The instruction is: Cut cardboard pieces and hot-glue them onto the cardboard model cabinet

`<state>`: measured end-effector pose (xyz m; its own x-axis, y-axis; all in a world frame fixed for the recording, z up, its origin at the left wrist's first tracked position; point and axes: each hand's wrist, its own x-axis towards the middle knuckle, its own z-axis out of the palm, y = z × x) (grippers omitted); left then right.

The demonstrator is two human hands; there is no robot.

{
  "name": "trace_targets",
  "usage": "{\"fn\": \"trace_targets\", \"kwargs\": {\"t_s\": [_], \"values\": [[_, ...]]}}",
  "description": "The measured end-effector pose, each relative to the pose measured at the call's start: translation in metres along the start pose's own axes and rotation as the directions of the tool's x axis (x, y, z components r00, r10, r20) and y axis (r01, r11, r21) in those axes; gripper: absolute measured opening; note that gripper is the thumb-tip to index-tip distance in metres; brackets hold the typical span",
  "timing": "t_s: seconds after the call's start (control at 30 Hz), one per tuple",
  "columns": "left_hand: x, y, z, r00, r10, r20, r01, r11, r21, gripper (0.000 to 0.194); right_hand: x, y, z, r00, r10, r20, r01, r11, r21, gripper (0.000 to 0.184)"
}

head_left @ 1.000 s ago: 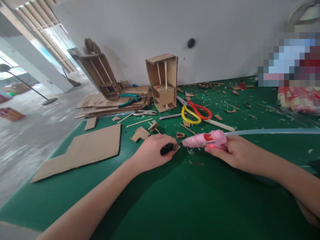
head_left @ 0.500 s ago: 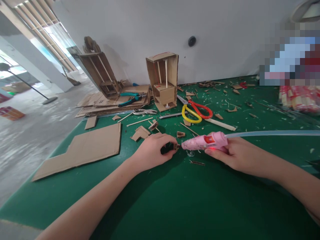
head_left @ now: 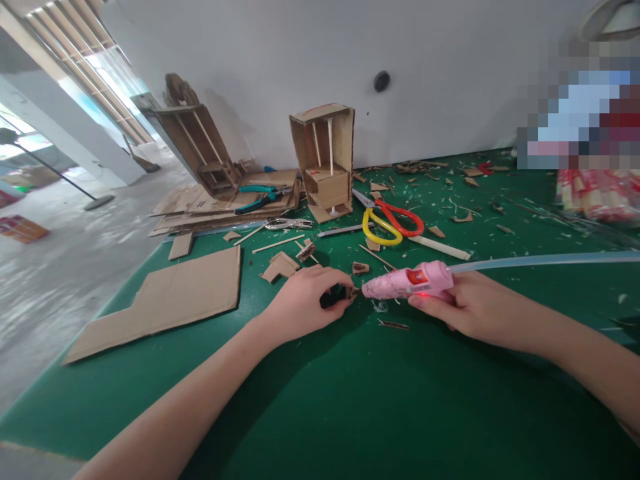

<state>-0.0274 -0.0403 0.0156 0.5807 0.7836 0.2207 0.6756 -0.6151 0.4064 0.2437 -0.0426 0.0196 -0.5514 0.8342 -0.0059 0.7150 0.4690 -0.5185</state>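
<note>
Between thumb and fingers my left hand (head_left: 310,303) pinches a small cardboard piece (head_left: 353,293), mostly covered by the fingertips. My right hand (head_left: 463,303) is wrapped round a pink hot glue gun (head_left: 407,281), with a red light glowing on its side. A long clear glue stick (head_left: 540,260) runs out of the gun's back to the right. The gun's nozzle points left and is at the edge of the cardboard piece; whether it touches I cannot tell. Just beyond lies another small cardboard bit (head_left: 361,268), and a thin dark strip (head_left: 393,325) is nearer me.
Scissors (head_left: 387,223) with red and yellow handles lie beyond the gun. An open cardboard box (head_left: 327,190) with sticks inside stands by the wall. Pliers (head_left: 260,199) rest on stacked cardboard. A large cut cardboard sheet (head_left: 187,293) is at left on the green table (head_left: 320,413).
The gun's nozzle has come slightly closer to the cardboard piece since the first frame. Both hands keep their grips, and the view has shifted a little.
</note>
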Motion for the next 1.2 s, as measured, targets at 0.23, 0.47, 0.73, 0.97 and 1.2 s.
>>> {"fn": "trace_targets", "kwargs": {"t_s": [0.23,0.47,0.73,0.97,1.2], "values": [[0.0,-0.001,0.0,1.0,0.001,0.005,-0.001,1.0,0.004,0.022,0.0,0.001,0.0,1.0,0.023,-0.012,-0.022,1.0,0.017,0.047],[0.0,0.0,0.0,1.0,0.029,-0.002,-0.029,1.0,0.001,0.02,0.001,0.0,0.0,1.0,0.021,-0.006,-0.021,1.0,0.017,0.047],[-0.001,0.0,0.001,1.0,-0.015,-0.001,0.015,0.998,0.055,0.018,0.003,0.006,-0.006,0.988,0.153,0.024,-0.155,0.973,0.171,0.044],[0.0,-0.001,0.0,0.999,0.043,0.004,-0.044,0.998,0.053,0.016,0.004,0.007,-0.013,0.971,0.235,-0.031,-0.222,0.948,0.23,0.044],[-0.001,0.001,-0.002,0.998,-0.032,0.05,0.029,0.998,0.062,0.042,0.004,0.006,-0.013,0.967,0.249,-0.046,-0.231,0.943,0.241,0.047]]}}
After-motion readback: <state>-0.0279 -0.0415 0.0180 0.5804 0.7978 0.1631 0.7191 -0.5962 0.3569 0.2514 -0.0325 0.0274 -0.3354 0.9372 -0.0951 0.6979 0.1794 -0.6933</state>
